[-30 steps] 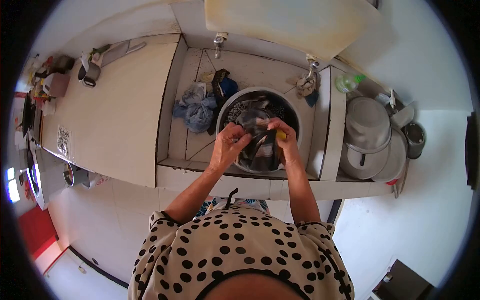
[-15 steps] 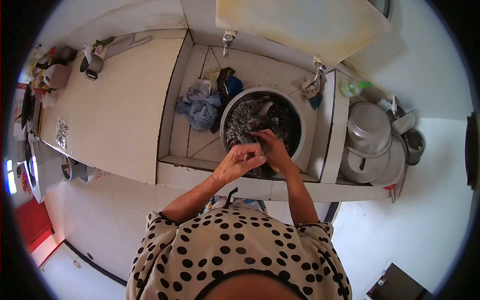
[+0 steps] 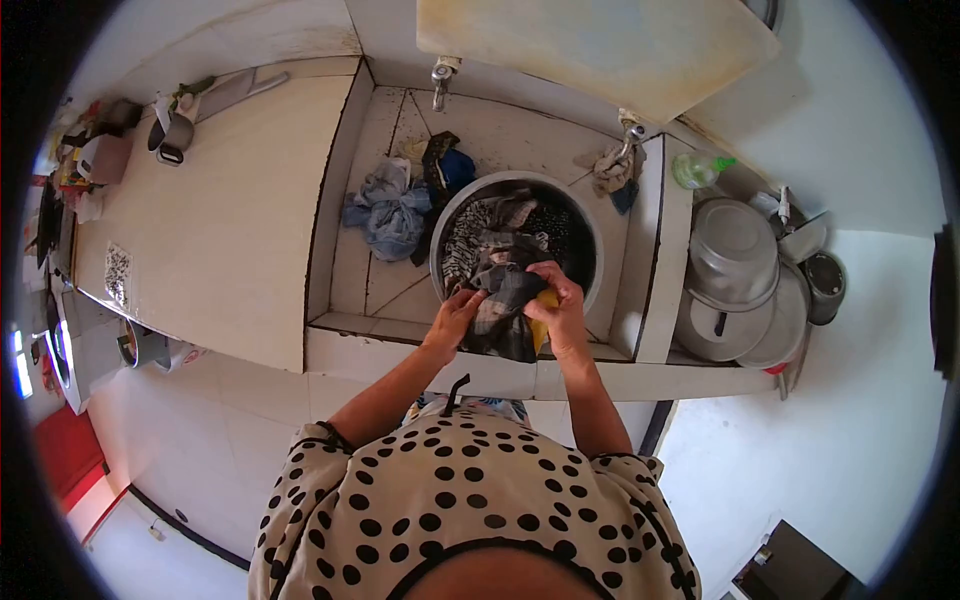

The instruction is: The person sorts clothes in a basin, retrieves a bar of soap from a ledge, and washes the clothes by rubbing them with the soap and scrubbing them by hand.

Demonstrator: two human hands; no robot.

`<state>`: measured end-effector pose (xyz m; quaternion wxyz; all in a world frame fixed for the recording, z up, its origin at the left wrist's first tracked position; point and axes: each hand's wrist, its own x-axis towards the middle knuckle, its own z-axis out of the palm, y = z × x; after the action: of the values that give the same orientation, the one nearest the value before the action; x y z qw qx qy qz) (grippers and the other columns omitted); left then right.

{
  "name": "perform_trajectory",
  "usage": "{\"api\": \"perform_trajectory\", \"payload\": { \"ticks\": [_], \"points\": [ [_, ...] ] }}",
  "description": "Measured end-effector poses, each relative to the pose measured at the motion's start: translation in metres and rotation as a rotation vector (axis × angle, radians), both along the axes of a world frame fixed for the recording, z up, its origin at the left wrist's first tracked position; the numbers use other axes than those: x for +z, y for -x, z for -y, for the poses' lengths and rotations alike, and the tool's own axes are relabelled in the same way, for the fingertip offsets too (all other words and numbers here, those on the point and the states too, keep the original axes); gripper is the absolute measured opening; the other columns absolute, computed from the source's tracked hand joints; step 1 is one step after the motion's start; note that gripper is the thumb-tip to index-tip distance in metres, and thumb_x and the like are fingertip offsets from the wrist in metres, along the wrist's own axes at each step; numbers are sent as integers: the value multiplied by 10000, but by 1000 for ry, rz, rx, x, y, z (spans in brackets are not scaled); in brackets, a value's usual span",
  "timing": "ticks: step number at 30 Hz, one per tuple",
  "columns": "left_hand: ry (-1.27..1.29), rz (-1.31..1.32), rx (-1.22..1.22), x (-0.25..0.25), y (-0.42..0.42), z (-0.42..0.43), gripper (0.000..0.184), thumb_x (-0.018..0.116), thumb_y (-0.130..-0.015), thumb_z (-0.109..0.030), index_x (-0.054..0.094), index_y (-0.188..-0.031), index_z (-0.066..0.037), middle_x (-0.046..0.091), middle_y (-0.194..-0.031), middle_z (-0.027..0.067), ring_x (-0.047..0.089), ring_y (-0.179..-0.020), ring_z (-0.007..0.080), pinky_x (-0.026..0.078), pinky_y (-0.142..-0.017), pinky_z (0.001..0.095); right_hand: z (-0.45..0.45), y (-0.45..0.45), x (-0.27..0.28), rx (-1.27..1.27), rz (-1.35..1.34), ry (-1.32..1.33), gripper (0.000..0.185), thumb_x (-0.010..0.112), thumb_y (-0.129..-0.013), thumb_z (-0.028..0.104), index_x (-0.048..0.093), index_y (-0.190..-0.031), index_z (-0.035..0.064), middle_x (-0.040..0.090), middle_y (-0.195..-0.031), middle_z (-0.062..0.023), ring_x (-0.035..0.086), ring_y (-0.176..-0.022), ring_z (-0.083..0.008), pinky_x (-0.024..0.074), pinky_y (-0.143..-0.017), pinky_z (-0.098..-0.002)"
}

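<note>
A dark plaid cloth [image 3: 508, 287] is spread between my two hands over the near rim of a round metal basin [image 3: 597, 245]. My left hand [image 3: 456, 322] pinches its left edge. On the other side my right hand [image 3: 562, 308] grips the cloth, its fingers bent over the top. Beside those fingers shows a yellow patch [image 3: 546, 304]; whether it is part of the cloth or a separate thing I cannot tell. Wet-looking dark and black-and-white patterned clothes [image 3: 462, 240] fill the basin.
The basin stands in a tiled sink [image 3: 340, 297] with two taps [image 3: 441, 82]. Bunched blue clothes [image 3: 390, 215] lie left of it, and a rag [image 3: 612, 172] lies under the right tap. Metal pots [image 3: 733, 240] and a green-capped bottle [image 3: 697, 170] stand at the right.
Both hands were close together on bunched dark cloth inside the basin. They have moved apart and nearer my body, the plaid cloth now spread between them and the yellow patch in sight.
</note>
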<state>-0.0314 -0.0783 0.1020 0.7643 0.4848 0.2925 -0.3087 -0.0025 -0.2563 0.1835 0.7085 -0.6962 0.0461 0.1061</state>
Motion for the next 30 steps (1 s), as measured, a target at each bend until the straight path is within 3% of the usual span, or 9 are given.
{"api": "perform_trajectory", "payload": {
  "ticks": [3, 8, 12, 15, 16, 19, 22, 25, 30],
  "points": [
    [103, 154, 26, -8, 2, 8, 312, 603, -920, -291, 578, -1059, -12, 623, -911, 47, 574, -812, 105, 473, -702, 245, -4, 0, 3, 2, 25, -171, 365, 647, -619, -23, 603, -981, 1, 524, -1035, -14, 544, -894, -98, 432, -771, -222],
    [282, 273, -112, -14, 3, 1, 321, 597, -895, -144, 541, -1176, -1, 640, -1000, 100, 634, -857, 165, 525, -732, 280, 0, 3, 7, 123, 86, -100, 389, 650, -602, 2, 605, -989, 0, 534, -1039, -20, 544, -955, -121, 423, -842, -245],
    [285, -52, -99, -11, -7, 6, 327, 573, -864, -64, 563, -1185, 0, 652, -996, 111, 646, -879, 193, 539, -762, 295, 3, 7, 8, 109, 91, -49, 419, 665, -576, 32, 607, -990, 4, 541, -1045, -20, 543, -973, -132, 420, -860, -257],
    [240, -25, 115, 28, -24, 1, 274, 571, -864, -72, 602, -1128, -7, 662, -972, 98, 644, -879, 196, 544, -755, 326, 14, 7, 10, -25, 63, -137, 429, 683, -565, 55, 612, -986, 11, 542, -1045, -17, 540, -958, -134, 417, -844, -249],
    [230, 59, 222, 27, -25, -2, 237, 574, -865, -72, 618, -1089, -11, 663, -957, 69, 635, -875, 172, 529, -774, 317, 22, 7, 7, -36, 75, -90, 438, 691, -558, 57, 613, -988, 20, 541, -1046, -15, 533, -937, -130, 410, -831, -240],
    [1, 597, 181, 53, -46, -21, 233, 596, -865, -87, 612, -1086, -18, 657, -975, 45, 619, -880, 145, 508, -800, 295, 36, 4, 7, 55, 64, -77, 444, 696, -577, 68, 605, -1010, 26, 539, -1048, -11, 526, -917, -121, 404, -818, -231],
    [-10, 734, 147, 82, -63, -24, 234, 599, -875, -103, 604, -1097, -28, 644, -1011, 28, 600, -917, 121, 485, -832, 276, 31, -1, 15, 143, -9, 88, 377, 690, -633, 14, 616, -1002, 30, 561, -1019, -26, 549, -927, -145, 418, -801, -259],
    [291, 560, 198, 79, -57, -21, 290, 613, -898, -211, 577, -1153, -78, 624, -1024, 15, 593, -983, 145, 469, -886, 349, 24, -5, 19, 143, -78, 225, 365, 688, -648, -13, 622, -1004, 35, 574, -1009, -39, 561, -930, -160, 432, -801, -275],
    [408, 306, 312, 86, -29, -12, 256, 558, -902, -99, 586, -1149, -37, 635, -1076, 39, 598, -969, 141, 480, -873, 286, 21, -11, -9, 240, -95, 352, 386, 690, -654, -12, 624, -1030, 47, 583, -1042, -76, 586, -951, -226, 458, -841, -310]
  ]
}}
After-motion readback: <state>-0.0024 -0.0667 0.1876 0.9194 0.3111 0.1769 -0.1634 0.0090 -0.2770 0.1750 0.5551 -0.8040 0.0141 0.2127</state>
